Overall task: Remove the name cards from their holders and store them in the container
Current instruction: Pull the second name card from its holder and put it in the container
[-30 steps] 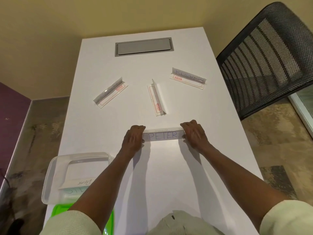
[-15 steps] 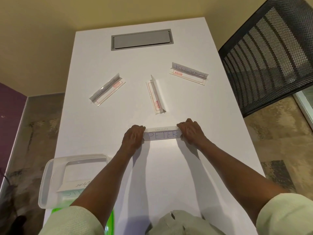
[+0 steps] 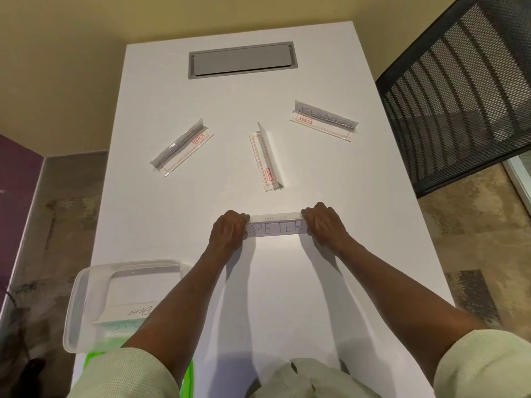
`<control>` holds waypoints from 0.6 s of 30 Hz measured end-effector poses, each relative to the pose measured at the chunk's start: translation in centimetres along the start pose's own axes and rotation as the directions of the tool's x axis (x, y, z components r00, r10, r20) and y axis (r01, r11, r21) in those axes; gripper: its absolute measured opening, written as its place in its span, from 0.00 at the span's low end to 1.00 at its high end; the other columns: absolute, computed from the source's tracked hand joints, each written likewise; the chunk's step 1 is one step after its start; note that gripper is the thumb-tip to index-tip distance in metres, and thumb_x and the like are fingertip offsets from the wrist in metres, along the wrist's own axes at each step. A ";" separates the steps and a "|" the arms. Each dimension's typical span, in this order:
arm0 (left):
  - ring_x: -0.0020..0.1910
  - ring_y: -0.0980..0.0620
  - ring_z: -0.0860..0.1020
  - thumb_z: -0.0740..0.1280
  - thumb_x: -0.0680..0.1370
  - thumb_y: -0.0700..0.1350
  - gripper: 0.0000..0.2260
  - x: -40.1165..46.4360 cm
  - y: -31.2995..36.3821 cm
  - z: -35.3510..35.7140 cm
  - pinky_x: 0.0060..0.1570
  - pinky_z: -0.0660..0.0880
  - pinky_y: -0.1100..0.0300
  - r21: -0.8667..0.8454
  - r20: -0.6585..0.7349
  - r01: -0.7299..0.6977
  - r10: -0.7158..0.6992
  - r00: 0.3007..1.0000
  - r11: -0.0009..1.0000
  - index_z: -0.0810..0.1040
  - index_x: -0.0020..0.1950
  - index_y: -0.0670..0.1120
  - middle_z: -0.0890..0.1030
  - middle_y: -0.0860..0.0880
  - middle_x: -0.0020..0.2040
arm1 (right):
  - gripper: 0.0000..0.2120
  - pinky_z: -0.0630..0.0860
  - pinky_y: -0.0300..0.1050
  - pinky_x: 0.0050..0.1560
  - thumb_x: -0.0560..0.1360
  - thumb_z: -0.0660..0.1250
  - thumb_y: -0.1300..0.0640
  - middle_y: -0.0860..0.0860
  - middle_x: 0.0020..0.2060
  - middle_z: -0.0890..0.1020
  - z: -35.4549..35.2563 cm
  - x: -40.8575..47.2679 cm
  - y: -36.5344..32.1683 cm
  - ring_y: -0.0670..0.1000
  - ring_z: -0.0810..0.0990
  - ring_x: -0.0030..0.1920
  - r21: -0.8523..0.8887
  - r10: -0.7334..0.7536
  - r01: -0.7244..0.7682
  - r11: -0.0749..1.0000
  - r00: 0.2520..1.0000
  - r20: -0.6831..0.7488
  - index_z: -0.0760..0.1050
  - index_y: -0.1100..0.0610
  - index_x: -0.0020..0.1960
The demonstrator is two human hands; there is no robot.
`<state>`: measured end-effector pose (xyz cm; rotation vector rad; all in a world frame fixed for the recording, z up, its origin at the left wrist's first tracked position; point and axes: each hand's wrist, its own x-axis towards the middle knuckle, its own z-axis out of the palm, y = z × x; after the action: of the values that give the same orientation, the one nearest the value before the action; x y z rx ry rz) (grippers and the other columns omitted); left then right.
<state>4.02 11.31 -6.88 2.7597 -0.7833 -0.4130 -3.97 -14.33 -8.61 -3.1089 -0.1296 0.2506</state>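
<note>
Nearest in, low on the left edge of the table (image 3: 373, 254), sits the clear container (image 3: 86, 297), cards already lying inside it. Just beyond, both hands are on the one holder (image 3: 275, 218) standing in front of the person. The left hand (image 3: 228, 234) grips the left end, the right hand (image 3: 324, 224) the right end, fingers curled round it. Between them shows the card (image 3: 277, 228) reading PETER, its long axis running straight left to right, so it looks set to slide out sideways. The left hand lies nearer the container, so the carry back should fall to it. Farther out, three more holders wait: one in the middle (image 3: 265, 159), one left (image 3: 181, 149), one right (image 3: 324, 120) with its card showing.
</note>
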 end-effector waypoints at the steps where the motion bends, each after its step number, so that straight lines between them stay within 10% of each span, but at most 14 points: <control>1: 0.44 0.38 0.79 0.57 0.68 0.43 0.19 0.1 0.0 0.0 0.43 0.78 0.48 -0.011 -0.001 0.012 -0.013 1.000 1.000 0.81 0.51 0.39 0.82 0.39 0.42 | 0.15 0.57 0.43 0.31 0.57 0.73 0.68 0.52 0.30 0.76 0.0 0.1 0.0 0.57 0.74 0.33 -0.018 0.002 -0.002 1.000 1.000 0.002 0.75 0.59 0.41; 11: 0.40 0.38 0.81 0.69 0.67 0.35 0.11 -0.4 0.0 -1.5 0.40 0.79 0.50 -0.047 -0.039 -0.022 0.021 0.999 0.999 0.83 0.48 0.39 0.83 0.38 0.39 | 0.10 0.56 0.43 0.33 0.59 0.72 0.63 0.50 0.28 0.78 -1.5 0.3 0.4 0.56 0.74 0.32 -0.099 -0.003 0.008 0.995 0.999 0.043 0.77 0.56 0.39; 18: 0.55 0.40 0.77 0.66 0.76 0.41 0.13 -1.5 -0.1 -5.2 0.53 0.72 0.54 -0.107 0.061 0.166 -0.160 0.985 0.980 0.80 0.60 0.45 0.80 0.40 0.53 | 0.09 0.58 0.43 0.30 0.58 0.73 0.63 0.55 0.26 0.77 -5.3 0.2 -1.3 0.58 0.75 0.31 0.007 -0.006 0.006 1.000 1.000 0.008 0.74 0.57 0.34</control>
<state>4.55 12.97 -1.72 2.7270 -0.5295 -0.5447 -3.06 -13.08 -3.35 -3.1003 -0.1374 0.2632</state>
